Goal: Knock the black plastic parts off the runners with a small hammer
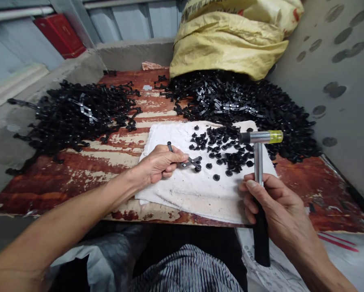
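My left hand (pixel 160 164) pinches a small black jointed linkage (pixel 186 163) over a white cloth (pixel 176 194). One end of the linkage rises above my fingers, and the other reaches right, close to the loose pieces. My right hand (pixel 273 198) grips a small mallet (pixel 258 158) by its shaft, just above the black handle grip. The mallet's head is raised, with a black face on the left and a yellow face on the right. Between the hands, many small black round caps (pixel 218 150) lie scattered on the cloth.
A heap of black linkages (pixel 81 117) covers the table's left side. Another black heap (pixel 230 97) spills from a yellow woven sack (pixel 227 44) at the back right. The worn red-brown table (pixel 87 174) meets a spotted grey panel (pixel 337 81) on the right.
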Demonstrator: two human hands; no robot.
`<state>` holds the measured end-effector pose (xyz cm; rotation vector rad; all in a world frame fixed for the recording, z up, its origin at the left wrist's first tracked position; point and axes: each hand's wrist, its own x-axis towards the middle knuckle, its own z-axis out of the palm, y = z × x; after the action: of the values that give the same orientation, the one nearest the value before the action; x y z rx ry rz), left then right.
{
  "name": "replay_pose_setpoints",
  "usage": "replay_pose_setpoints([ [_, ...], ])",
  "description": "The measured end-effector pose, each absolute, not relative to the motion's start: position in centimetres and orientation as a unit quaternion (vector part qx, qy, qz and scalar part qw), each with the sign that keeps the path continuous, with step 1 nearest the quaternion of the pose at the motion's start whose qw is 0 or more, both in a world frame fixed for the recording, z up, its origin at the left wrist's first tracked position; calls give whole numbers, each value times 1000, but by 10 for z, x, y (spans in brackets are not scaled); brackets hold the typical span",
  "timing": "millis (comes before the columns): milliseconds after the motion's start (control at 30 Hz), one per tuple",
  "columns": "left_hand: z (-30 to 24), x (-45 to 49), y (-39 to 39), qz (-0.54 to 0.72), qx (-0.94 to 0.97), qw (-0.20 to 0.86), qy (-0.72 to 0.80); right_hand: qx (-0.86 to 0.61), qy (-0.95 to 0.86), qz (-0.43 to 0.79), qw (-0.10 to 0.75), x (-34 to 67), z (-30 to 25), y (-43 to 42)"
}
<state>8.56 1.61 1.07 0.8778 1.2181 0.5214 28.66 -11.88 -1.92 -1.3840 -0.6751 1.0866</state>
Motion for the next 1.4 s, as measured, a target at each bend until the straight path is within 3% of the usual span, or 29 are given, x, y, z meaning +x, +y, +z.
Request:
replay_pose_setpoints([
  [567, 15, 90, 20, 206, 408, 681, 572, -597, -305, 475, 570, 291, -26, -117],
  [700, 22, 93, 22, 186, 440, 653, 588, -645, -447, 395, 478, 298, -25, -121],
  [867, 31, 100, 28, 152, 455, 633, 607, -616, -654, 201, 390, 301, -19, -122],
  [1100, 29, 98, 30, 140, 450, 644, 602, -538, -731, 88, 409, 292, -5, -119],
  [1267, 27, 97, 29, 139, 450, 650, 597, -526, -779, 87, 329, 295, -7, -117],
  [1400, 30, 99, 26, 143, 445, 639, 611, -551, -725, 66, 409, 292, -5, -125],
])
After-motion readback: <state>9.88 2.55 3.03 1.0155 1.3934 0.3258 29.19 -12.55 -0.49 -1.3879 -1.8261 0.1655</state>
